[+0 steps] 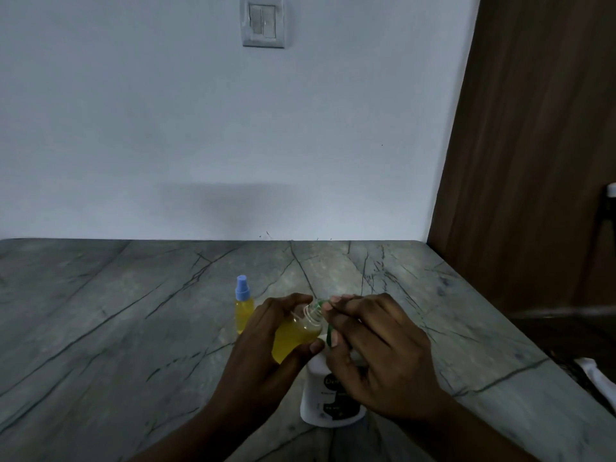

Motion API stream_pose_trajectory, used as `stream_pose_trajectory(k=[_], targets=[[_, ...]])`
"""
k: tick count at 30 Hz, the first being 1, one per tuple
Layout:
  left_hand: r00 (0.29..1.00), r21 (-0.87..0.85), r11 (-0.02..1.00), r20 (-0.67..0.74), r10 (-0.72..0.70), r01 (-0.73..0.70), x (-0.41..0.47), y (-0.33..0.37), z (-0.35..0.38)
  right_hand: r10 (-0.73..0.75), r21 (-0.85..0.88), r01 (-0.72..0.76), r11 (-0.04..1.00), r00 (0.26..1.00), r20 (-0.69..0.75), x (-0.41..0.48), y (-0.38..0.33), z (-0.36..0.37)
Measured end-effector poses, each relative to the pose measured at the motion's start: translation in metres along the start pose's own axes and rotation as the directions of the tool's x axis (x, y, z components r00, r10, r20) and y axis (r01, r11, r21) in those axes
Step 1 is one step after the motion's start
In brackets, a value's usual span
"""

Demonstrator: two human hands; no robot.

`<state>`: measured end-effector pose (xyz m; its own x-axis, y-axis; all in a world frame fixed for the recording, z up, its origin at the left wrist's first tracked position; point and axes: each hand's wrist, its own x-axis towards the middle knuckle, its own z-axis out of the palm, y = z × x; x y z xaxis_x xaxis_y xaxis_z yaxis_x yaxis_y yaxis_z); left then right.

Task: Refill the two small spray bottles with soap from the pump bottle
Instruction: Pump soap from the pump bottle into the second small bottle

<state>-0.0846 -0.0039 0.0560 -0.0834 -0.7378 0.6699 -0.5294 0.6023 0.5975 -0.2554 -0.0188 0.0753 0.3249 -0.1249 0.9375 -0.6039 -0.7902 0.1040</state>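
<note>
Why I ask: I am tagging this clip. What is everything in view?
blue-capped spray bottle: one, yellow liquid, standing on the table behind the left hand
open bottle: one, clear with yellow liquid, tilted in the left hand
spray top: one, green, at the open bottle's neck
pump bottle: one, white with dark label, on the table under the hands
table: one, grey, veined
wall switch: one, pale, top centre
wooden panel: one, brown, right
left hand: holds the open bottle
right hand: pinches the spray top
</note>
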Motion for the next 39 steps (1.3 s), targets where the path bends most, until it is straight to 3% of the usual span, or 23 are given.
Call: stream_pose_trajectory(k=[23, 39], targets=[[1.0, 0.107, 0.994, -0.011, 0.008, -0.006, -0.005, -0.006, 0.002, -0.009, 0.027, 0.012, 1.0, 0.996, -0.089, -0.01, -0.001, 0.011], [1.0, -0.027, 1.0, -0.014, 0.001, -0.002, -0.003, 0.005, 0.001, 0.007, 0.05, -0.006, 0.999, 1.0, -0.015, 0.002, 0.002, -0.002]])
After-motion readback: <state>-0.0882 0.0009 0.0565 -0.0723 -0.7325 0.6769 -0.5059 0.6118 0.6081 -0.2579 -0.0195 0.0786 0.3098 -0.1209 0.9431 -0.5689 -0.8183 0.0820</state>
